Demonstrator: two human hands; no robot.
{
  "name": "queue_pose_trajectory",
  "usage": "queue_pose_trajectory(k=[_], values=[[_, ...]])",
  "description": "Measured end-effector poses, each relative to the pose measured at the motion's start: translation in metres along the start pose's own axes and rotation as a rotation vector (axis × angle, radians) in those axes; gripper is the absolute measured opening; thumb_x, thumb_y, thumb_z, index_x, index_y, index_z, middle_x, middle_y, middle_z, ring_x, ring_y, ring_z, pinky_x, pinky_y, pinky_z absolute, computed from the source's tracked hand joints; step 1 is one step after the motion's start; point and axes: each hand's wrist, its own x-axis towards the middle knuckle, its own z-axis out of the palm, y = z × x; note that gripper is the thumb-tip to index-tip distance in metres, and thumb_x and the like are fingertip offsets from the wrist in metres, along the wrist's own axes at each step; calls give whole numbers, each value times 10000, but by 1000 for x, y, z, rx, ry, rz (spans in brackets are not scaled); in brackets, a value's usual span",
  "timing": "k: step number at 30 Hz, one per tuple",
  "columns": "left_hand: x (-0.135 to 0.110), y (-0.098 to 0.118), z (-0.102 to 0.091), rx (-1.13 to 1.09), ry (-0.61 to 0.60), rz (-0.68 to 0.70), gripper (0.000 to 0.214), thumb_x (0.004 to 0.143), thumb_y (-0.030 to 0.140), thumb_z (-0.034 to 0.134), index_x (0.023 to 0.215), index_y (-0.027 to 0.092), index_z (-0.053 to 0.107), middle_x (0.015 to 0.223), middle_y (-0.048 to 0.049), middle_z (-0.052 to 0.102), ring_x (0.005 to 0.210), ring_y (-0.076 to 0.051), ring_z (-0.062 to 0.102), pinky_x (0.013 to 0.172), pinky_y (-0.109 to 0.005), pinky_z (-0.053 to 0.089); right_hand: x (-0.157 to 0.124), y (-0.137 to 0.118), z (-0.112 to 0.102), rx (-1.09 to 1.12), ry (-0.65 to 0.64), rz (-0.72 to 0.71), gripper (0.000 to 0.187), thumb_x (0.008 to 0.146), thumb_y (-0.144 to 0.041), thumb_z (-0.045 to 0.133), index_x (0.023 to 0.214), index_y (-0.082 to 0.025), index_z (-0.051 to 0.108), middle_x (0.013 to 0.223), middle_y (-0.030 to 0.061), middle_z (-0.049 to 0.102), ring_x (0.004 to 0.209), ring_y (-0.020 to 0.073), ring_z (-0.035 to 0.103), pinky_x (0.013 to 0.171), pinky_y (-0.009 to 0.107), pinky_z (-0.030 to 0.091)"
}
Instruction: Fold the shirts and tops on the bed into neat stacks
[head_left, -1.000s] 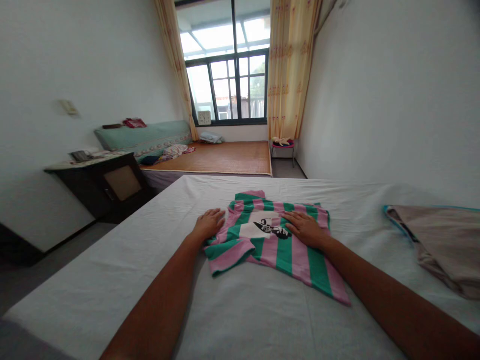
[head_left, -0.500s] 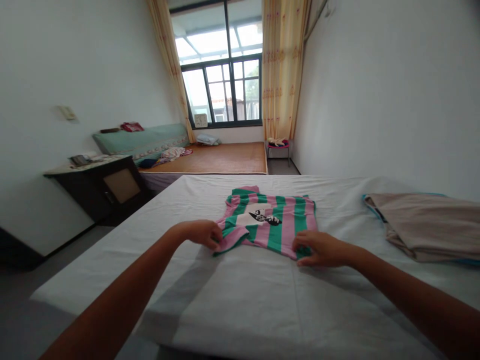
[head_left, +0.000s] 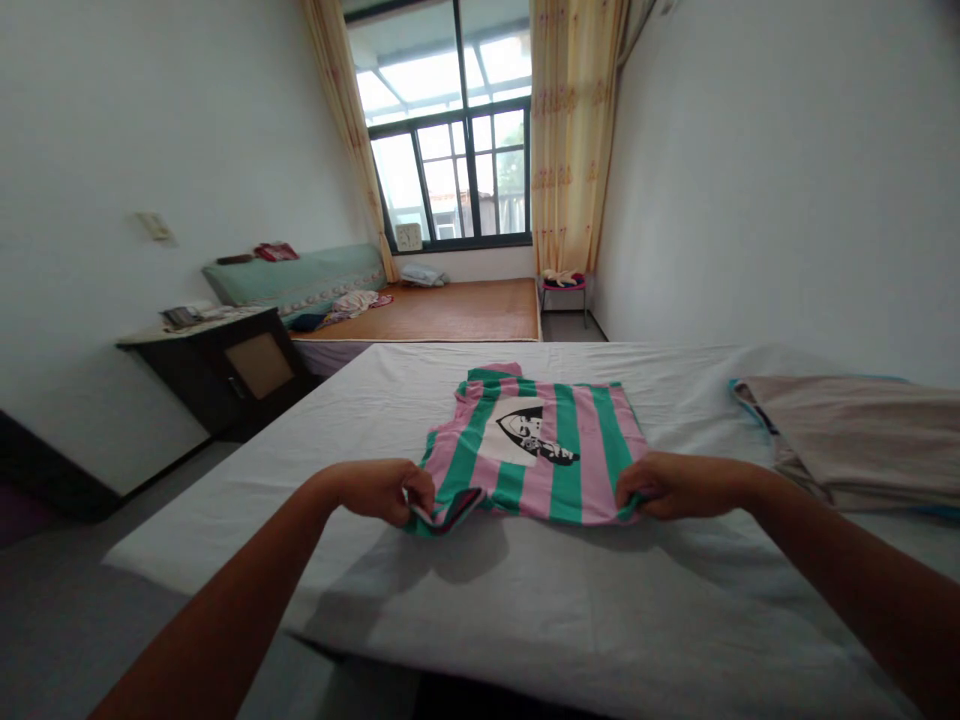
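Note:
A pink and green striped shirt (head_left: 559,450) with a black and white print lies folded on the white bed sheet (head_left: 525,610). My left hand (head_left: 382,490) is closed on the shirt's near left corner. My right hand (head_left: 667,485) is closed on its near right corner. The near edge of the shirt is lifted off the sheet between my hands; the far edge rests on the bed.
A folded brownish cloth (head_left: 855,435) lies on the bed at the right. A dark cabinet (head_left: 225,375) stands left of the bed. Beyond are a second bed with a woven mat (head_left: 450,312), a small stool (head_left: 564,285) and a curtained window (head_left: 450,165).
My hands moved from lying flat on the shirt to its near corners, gripped them and raised the near edge toward me.

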Motion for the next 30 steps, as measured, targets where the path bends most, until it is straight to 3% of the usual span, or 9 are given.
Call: queue_pose_trajectory(k=[4,7,9,14,17,20,24,27,30], values=[[-2,9,1,-175,-150,53,279,661,106,662,933,163,694,893,-10,679,767,-134,594,700,-194,464,3,13,1,122,-160,-10,310,703,-103,554,976,-137,698,865,24,667,784,158,584,694,227,412],[7,9,-9,-356,-148,108,263,676,234,754,913,141,690,865,-36,678,743,-148,604,671,-211,481,9,26,-2,276,-198,-7,275,754,-201,599,1003,-122,687,848,24,651,751,144,562,667,222,405],[20,3,-21,-500,-13,124,292,684,317,773,880,122,681,793,-47,666,661,-141,599,616,-223,481,11,34,-9,377,-135,9,312,788,-296,621,1042,-121,670,862,31,643,746,140,551,664,223,407],[79,-27,-48,-835,617,100,362,657,364,785,893,124,650,762,-26,641,606,-93,571,577,-194,459,16,62,-19,558,181,111,395,766,-460,668,997,-139,656,842,22,607,732,132,528,644,226,403],[106,-44,-52,-907,801,35,500,682,433,749,1068,149,610,900,-49,659,706,-113,600,652,-225,480,19,81,-10,681,428,234,453,733,-517,681,999,-153,634,836,15,595,712,131,528,625,236,411],[104,-58,-45,-774,792,-85,545,753,552,641,1135,168,582,1014,-58,645,810,-136,606,721,-257,482,16,94,1,804,557,361,528,758,-577,631,1105,-181,592,877,28,599,725,145,549,618,254,435],[75,-72,-31,-463,703,-269,594,814,641,493,1101,133,605,873,-46,624,762,-153,578,653,-255,456,3,98,5,754,447,423,670,765,-587,625,1294,-200,489,801,16,575,684,150,549,581,256,440],[62,-77,-24,-279,526,-251,676,789,610,561,1247,113,555,791,-30,614,717,-158,560,624,-250,438,1,94,4,607,386,400,753,722,-565,682,1335,-185,468,721,-12,534,612,135,510,532,244,411],[67,-72,-21,-224,473,-122,762,745,555,647,1369,158,464,1017,-67,645,884,-198,581,740,-280,472,9,85,5,506,521,289,713,745,-550,664,1331,-188,478,757,-7,539,646,136,500,559,246,419]])
